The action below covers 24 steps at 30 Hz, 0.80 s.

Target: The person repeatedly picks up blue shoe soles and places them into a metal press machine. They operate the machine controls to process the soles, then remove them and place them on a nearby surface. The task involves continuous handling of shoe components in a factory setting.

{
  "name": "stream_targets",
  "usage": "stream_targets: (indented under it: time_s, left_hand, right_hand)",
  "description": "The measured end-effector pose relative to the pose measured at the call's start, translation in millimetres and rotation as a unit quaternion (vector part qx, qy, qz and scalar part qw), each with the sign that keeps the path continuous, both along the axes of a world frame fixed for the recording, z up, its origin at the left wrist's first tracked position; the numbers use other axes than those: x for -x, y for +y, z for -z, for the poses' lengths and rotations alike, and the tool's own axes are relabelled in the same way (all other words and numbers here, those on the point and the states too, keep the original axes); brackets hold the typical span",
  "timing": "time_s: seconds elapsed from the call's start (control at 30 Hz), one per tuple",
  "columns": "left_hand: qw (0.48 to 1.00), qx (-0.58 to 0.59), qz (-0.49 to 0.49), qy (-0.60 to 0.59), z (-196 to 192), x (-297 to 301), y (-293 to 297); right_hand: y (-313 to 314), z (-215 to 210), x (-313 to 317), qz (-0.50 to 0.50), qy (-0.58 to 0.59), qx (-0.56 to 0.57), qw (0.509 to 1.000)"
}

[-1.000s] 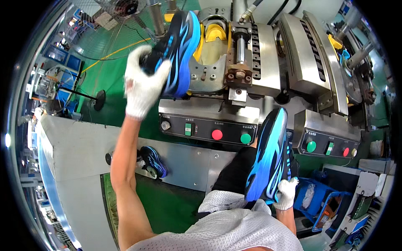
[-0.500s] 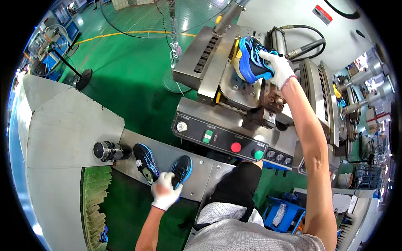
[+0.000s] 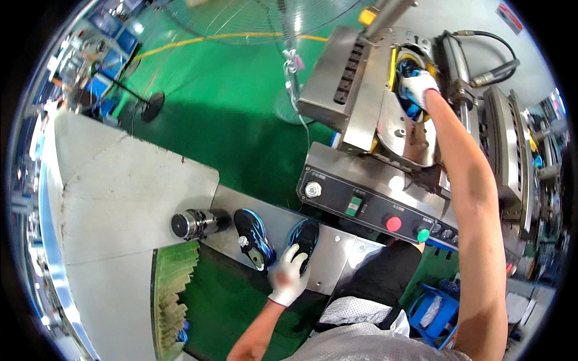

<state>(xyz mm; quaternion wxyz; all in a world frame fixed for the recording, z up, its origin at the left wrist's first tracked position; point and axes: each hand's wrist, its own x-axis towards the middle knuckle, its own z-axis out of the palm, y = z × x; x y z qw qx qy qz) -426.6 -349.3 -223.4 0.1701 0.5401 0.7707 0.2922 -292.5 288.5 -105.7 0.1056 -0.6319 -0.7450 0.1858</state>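
In the machine's metal bed point(image 3: 394, 123) sits a black and blue sneaker point(image 3: 409, 67). My right hand point(image 3: 418, 88), in a white glove, is closed on it from above and hides part of its upper. Lower down, a second black sneaker point(image 3: 307, 232) with blue edging rests on a metal shelf point(image 3: 330, 256). My gloved left hand point(image 3: 289, 278) has its fingers bent over the near end of that shoe; its palm is blurred. Beside it, to the left, lies a matching sneaker point(image 3: 253, 236), touched by neither hand.
A control panel point(image 3: 376, 212) with red and green buttons fronts the machine. Left of the shoes, a dark metal flask point(image 3: 198, 223) lies near a grey housing point(image 3: 135, 192) with green flaps point(image 3: 174, 289). A wire-guarded fan point(image 3: 259, 21) stands beyond.
My right hand has lowered its sneaker from a sideways tilt into the machine's bed. My left hand stays at the same shelf shoe. The whole view has shifted, moving the scene rightward.
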Motion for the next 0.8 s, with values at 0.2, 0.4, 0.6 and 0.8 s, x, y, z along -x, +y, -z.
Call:
stream_targets:
  time_s: [0.2, 0.4, 0.6, 0.8]
  left_hand:
    - [0.991, 0.028, -0.103, -0.081, 0.1, -36.7, 9.8]
    - [0.988, 0.035, 0.08, 0.125, -24.3, -5.0, 4.2]
    - [0.98, -0.047, 0.193, 0.03, -31.6, -2.5, 64.3]
    - [0.968, -0.132, 0.213, 0.021, -131.4, -113.2, 109.7]
  right_hand:
    - [-109.9, -81.5, 4.9, -0.017, 0.002, -0.11, 0.994]
    - [-390.3, -82.3, -131.5, -0.275, 0.157, -0.204, 0.926]
    - [-405.8, 103.3, -223.6, -0.232, -0.166, -0.276, 0.918]
    - [-502.1, 12.3, -279.3, -0.193, 0.266, 0.054, 0.943]
